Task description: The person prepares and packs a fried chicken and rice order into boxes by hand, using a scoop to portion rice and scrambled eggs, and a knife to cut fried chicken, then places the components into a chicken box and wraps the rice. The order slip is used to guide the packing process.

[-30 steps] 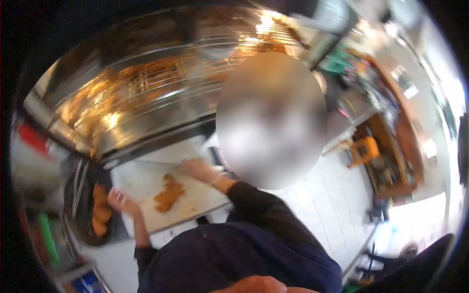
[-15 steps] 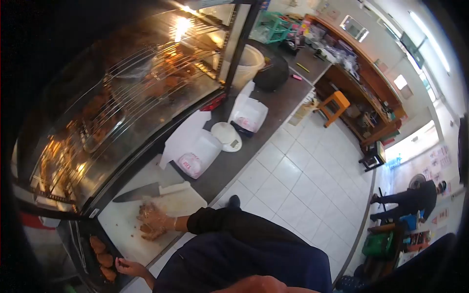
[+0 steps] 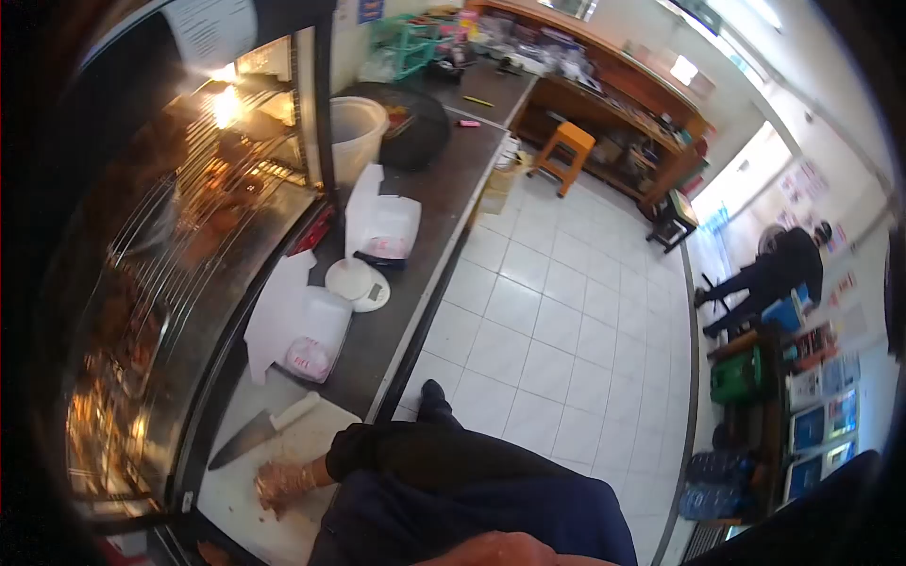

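Observation:
My right hand (image 3: 283, 484), in a clear plastic glove, is low over the white cutting board (image 3: 231, 505). Its fingers are curled round brown cut pieces of cooked meat (image 3: 274, 510), which they mostly hide. A large knife (image 3: 247, 440) with a white handle lies on the board just beyond that hand, blade toward the display case. My left hand is out of view. One brown piece of meat (image 3: 212, 553) shows at the bottom edge, beside the board.
A lit glass food warmer (image 3: 198, 255) with wire racks lines the left. Along the counter are two open white boxes (image 3: 326, 325) holding wrapped packets, a round white scale (image 3: 359, 286) and a white bucket (image 3: 359, 127). An orange stool (image 3: 563, 151) and a person (image 3: 783, 274) are farther off.
The view has swung, shifting the counter leftward and down. My left hand, previously beside the tray of meat pieces, has left view. My right hand's fingers, spread over the meat before, are now drawn in.

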A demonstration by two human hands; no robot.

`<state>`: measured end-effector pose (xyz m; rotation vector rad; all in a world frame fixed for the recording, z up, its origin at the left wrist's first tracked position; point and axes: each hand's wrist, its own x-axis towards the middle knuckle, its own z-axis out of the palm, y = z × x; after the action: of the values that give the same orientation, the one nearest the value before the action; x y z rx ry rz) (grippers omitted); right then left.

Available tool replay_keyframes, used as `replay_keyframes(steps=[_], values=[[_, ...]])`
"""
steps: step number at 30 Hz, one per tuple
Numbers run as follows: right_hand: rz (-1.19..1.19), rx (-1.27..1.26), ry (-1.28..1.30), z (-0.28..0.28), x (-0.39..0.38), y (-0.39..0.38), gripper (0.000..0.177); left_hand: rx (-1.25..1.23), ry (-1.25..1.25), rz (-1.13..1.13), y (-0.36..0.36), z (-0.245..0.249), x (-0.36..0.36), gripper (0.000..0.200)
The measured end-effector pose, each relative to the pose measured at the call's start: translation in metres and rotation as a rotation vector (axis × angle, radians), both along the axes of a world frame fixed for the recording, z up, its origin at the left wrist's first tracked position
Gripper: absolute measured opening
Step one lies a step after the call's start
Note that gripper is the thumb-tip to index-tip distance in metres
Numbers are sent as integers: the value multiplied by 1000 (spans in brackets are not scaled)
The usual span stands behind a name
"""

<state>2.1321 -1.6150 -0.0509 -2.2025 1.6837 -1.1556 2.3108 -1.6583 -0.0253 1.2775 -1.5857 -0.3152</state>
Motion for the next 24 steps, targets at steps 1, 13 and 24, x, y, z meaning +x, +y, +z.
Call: replay_keyframes(steps=[1,13,24], values=[[-22,-28,79,0,0,12,23,-9,-7,-3,0,1,-5,20],[240,343,-499,-35,-2,-6,31,12,-50,-34,-5,5,-16,20],[-208,-141,-340,96,-105,31,23,25,47,147,-2,16,40,20]])
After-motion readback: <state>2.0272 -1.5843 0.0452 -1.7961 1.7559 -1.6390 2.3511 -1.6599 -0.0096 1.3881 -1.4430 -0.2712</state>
